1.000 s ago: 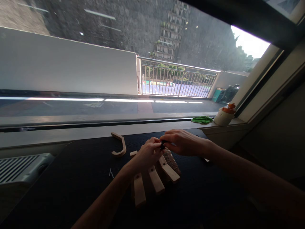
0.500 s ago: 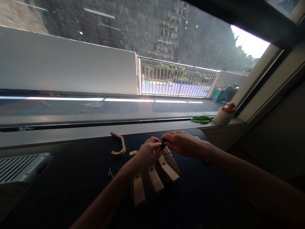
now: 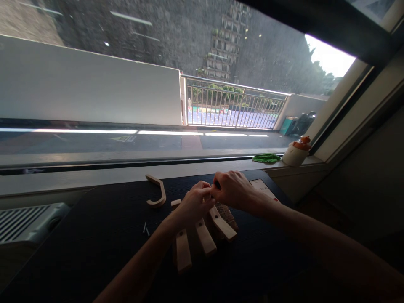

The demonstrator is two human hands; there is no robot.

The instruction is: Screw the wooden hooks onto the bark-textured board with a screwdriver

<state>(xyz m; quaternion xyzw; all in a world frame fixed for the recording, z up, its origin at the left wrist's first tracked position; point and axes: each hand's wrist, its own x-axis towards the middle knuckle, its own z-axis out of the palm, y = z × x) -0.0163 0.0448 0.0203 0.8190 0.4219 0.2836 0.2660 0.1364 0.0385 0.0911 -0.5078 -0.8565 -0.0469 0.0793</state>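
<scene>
My right hand is curled closed round a small black object like a short screwdriver handle, mostly hidden by the fingers. Against its fingertips, my left hand is pinched closed; what it grips cannot be made out. Below both hands lie a wooden piece with a dark hole, a middle wooden piece and a left wooden piece. Their upper ends are partly covered by my left hand. A brown, bark-like piece shows beneath my right hand.
On the dark table, a J-shaped wooden hook and two thin screws lie to the left. A phone-like slab is behind my right wrist. The windowsill holds a green cloth and a pale pot.
My right hand has turned and closed further over the black object, hiding more of it. More of the phone-like slab shows behind the wrist. My left hand stays nearly in place.
</scene>
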